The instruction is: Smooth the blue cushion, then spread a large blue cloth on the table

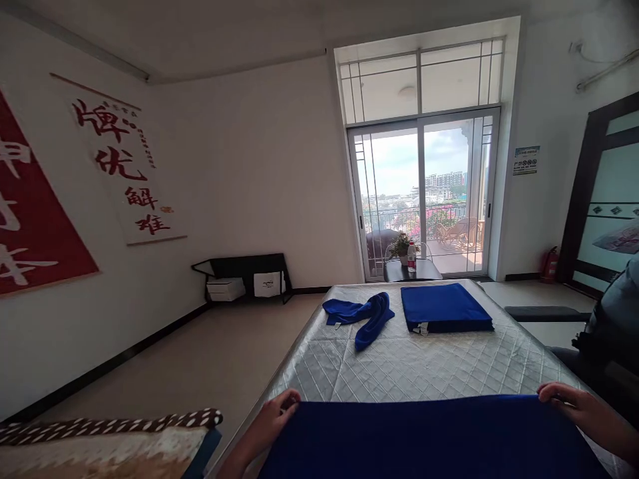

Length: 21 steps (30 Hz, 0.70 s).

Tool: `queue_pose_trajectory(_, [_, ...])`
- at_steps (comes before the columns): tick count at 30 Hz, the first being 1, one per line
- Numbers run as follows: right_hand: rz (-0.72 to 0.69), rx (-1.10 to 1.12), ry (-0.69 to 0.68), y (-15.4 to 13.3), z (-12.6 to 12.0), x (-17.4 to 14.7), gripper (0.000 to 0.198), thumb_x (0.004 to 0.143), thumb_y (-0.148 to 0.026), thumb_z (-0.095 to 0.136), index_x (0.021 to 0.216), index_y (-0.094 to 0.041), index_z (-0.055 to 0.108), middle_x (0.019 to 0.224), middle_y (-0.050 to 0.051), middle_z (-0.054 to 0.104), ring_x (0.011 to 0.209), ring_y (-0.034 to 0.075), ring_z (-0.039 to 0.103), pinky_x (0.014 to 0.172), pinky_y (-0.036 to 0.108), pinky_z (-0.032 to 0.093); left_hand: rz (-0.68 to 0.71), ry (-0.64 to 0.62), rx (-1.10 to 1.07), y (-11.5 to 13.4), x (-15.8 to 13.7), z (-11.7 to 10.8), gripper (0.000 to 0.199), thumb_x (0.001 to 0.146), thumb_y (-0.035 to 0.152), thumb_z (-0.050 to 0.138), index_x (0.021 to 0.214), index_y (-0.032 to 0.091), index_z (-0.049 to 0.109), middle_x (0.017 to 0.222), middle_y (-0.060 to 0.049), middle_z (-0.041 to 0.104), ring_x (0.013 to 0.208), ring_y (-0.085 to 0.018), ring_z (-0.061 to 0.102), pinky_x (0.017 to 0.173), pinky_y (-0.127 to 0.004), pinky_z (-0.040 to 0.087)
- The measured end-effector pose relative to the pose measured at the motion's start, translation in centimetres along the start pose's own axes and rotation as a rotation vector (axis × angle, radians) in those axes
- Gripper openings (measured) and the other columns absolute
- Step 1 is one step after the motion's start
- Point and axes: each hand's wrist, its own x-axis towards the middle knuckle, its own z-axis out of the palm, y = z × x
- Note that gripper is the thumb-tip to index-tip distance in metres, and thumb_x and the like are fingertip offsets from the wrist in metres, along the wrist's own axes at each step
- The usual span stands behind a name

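Observation:
A dark blue cloth is stretched out at the near end of the table, its far edge running nearly straight between my hands. At its far left corner my left hand pinches the edge. My right hand grips the far right corner in the same way. The lower part of the cloth runs out of view. Beyond it a flat folded blue cloth stack with small white tags lies on the table. To its left sits a loosely twisted blue cloth with a white tag.
A silvery quilted cover lies over the table. Past the far edge stand a chair, a potted plant and a water bottle. Patterned fabric is at lower left. A dark chair stands on the right.

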Motion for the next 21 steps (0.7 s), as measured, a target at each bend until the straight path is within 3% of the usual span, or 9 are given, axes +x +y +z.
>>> queue_pose_trajectory(3, [-0.015,0.004,0.026,0.5,0.3,2.1,0.023,0.067,-0.048,0.057,0.068,-0.032,0.073,0.1,0.006,0.074,0.105,0.034,0.065,0.089,0.04,0.052,0.095,0.031,0.033,-0.2,3.2,1.2,0.029,0.081,0.045,0.048,0.084,0.023,0.066,0.083,-0.003,0.073,0.084,-0.024,0.068,0.078,-0.031,0.049])
queue_pose_trajectory(11, [0.048,-0.15,0.187,3.0,1.7,7.9,0.024,0.064,-0.034,0.05,0.066,-0.031,0.074,0.094,0.001,0.075,0.095,0.029,0.069,0.087,0.035,0.05,0.157,0.104,0.102,-0.2,10.0,4.1,0.024,0.085,0.029,0.048,0.089,0.022,0.071,0.097,-0.007,0.074,0.097,-0.025,0.067,0.089,-0.032,0.047])
queue_pose_trajectory(16, [0.049,-0.216,0.316,5.7,3.4,9.2,0.023,0.065,-0.037,0.049,0.06,-0.029,0.071,0.099,0.001,0.074,0.093,0.027,0.069,0.088,0.038,0.052,0.183,0.163,0.106,-0.6,12.0,5.8,0.03,0.092,0.027,0.042,0.096,0.021,0.071,0.104,-0.008,0.072,0.103,-0.024,0.064,0.095,-0.034,0.045])
queue_pose_trajectory(21, [0.064,-0.235,0.363,7.6,3.8,9.3,0.028,0.07,-0.042,0.048,0.067,-0.03,0.074,0.107,0.0,0.073,0.097,0.027,0.068,0.087,0.039,0.052,0.185,0.197,0.104,-2.0,12.9,6.6,0.031,0.091,0.024,0.041,0.099,0.021,0.071,0.105,-0.008,0.07,0.101,-0.022,0.065,0.095,-0.033,0.046])
